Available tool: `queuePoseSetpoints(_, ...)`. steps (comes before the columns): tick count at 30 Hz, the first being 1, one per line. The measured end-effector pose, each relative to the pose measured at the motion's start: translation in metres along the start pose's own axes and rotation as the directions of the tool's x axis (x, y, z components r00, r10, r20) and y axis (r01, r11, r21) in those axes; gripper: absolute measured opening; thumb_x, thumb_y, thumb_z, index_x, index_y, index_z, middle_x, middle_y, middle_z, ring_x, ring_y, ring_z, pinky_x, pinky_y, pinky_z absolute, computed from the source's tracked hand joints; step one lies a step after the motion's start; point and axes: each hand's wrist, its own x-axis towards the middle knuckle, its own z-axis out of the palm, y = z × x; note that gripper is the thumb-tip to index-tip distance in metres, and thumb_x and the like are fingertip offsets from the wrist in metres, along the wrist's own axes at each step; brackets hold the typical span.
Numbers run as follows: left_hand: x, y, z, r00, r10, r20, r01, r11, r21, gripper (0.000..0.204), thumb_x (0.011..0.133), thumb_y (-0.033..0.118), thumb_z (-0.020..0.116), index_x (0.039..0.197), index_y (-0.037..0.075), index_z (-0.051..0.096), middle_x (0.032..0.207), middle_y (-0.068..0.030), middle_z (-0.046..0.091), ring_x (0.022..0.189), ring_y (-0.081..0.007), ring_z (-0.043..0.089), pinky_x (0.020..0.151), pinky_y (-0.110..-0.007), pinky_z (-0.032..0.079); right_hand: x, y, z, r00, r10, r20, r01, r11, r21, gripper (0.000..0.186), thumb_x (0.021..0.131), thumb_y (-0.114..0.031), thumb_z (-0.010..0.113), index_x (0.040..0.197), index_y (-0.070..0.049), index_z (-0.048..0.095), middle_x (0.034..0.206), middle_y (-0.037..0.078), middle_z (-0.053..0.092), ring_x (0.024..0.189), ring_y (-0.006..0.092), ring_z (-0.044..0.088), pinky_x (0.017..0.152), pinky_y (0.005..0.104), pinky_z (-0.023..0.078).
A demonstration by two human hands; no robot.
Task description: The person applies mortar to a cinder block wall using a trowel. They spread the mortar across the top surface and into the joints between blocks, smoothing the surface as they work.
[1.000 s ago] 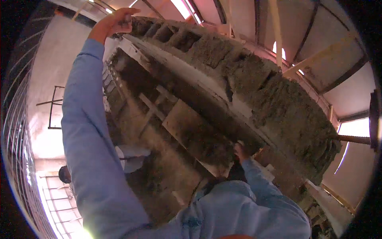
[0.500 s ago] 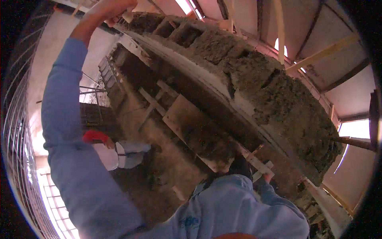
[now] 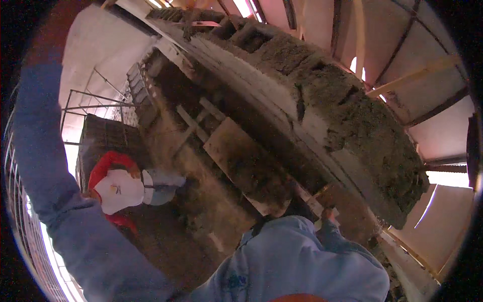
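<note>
Block wall (image 3: 322, 100): rough grey-green masonry, runs diagonally from top centre to right edge, open cells showing along its top course. Pale timber planks (image 3: 251, 80) lie along its face; a flat board panel (image 3: 241, 161) sits just below them. Right hand (image 3: 329, 217) is at the wall's lower end, beside the planks, mostly hidden behind the blue sleeve (image 3: 297, 261); can't tell its grip. Left arm (image 3: 40, 141) reaches up along the left rim, hand out of frame. Below: another person in a white-and-red cap (image 3: 118, 189) near a dark block stack (image 3: 108, 138). No packages or signs visible.
</note>
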Motion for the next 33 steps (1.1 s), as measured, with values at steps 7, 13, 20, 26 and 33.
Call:
queuePoseSetpoints(7, -0.079, -0.084, -0.022, 0.996, -0.088, -0.030, 0.086, 0.993, -0.081, 0.040, 0.092, 0.047, 0.053, 0.106, 0.014, 0.069, 0.066, 0.0012, 0.049, 0.054, -0.0095, 0.050, 0.051, -0.026, 0.048, 0.021, -0.017, -0.035, 0.669, 0.500, 0.550, -0.352, 0.865, -0.358, 0.037, 0.089, -0.040, 0.059, 0.107, -0.010, 0.069, 0.109, 0.016, 0.067, 0.101, 0.0369, 0.064, 0.086, 0.0484, 0.052)
queuePoseSetpoints(13, -0.106, -0.174, 0.148, 0.958, -0.177, -0.225, 0.187, 0.982, 0.023, 0.034, 0.086, 0.040, 0.062, 0.100, 0.012, 0.075, 0.092, -0.0106, 0.072, 0.092, -0.0213, 0.067, 0.088, -0.035, 0.050, 0.016, 0.025, -0.001, 0.743, 0.166, 0.648, -0.144, 0.986, -0.088, 0.044, 0.089, -0.049, 0.058, 0.107, -0.011, 0.069, 0.105, 0.014, 0.068, 0.095, 0.0321, 0.065, 0.082, 0.0494, 0.052)
queuePoseSetpoints(20, -0.065, -0.171, 0.225, 0.903, -0.199, -0.381, 0.268, 0.954, 0.136, 0.040, 0.084, 0.038, 0.054, 0.101, 0.006, 0.072, 0.103, -0.0204, 0.070, 0.097, -0.0378, 0.066, 0.086, -0.043, 0.052, 0.067, 0.004, -0.019, 0.753, 0.140, 0.643, -0.292, 0.947, 0.136, 0.044, 0.090, -0.049, 0.056, 0.111, -0.012, 0.067, 0.106, 0.013, 0.067, 0.094, 0.0306, 0.064, 0.081, 0.0474, 0.052)
queuePoseSetpoints(26, -0.060, -0.124, 0.157, 0.925, 0.152, -0.347, -0.050, 0.957, 0.286, 0.020, 0.092, 0.025, 0.056, 0.103, 0.012, 0.067, 0.097, -0.0068, 0.067, 0.084, -0.0239, 0.065, 0.069, -0.037, 0.054, 0.080, -0.010, -0.022, 0.745, 0.156, 0.649, -0.379, 0.899, 0.218, 0.045, 0.091, -0.050, 0.055, 0.115, -0.013, 0.065, 0.107, 0.012, 0.067, 0.094, 0.0293, 0.063, 0.080, 0.0456, 0.052)
queuePoseSetpoints(33, -0.079, -0.072, 0.099, 0.836, 0.517, -0.184, -0.220, 0.624, 0.750, 0.019, 0.091, 0.024, 0.065, 0.081, 0.009, 0.071, 0.082, -0.0084, 0.069, 0.067, -0.0177, 0.066, 0.065, -0.033, 0.055, 0.057, -0.015, -0.015, 0.728, 0.123, 0.674, -0.464, 0.813, 0.352, 0.046, 0.093, -0.050, 0.054, 0.119, -0.014, 0.062, 0.108, 0.010, 0.066, 0.093, 0.0277, 0.063, 0.079, 0.0436, 0.052)
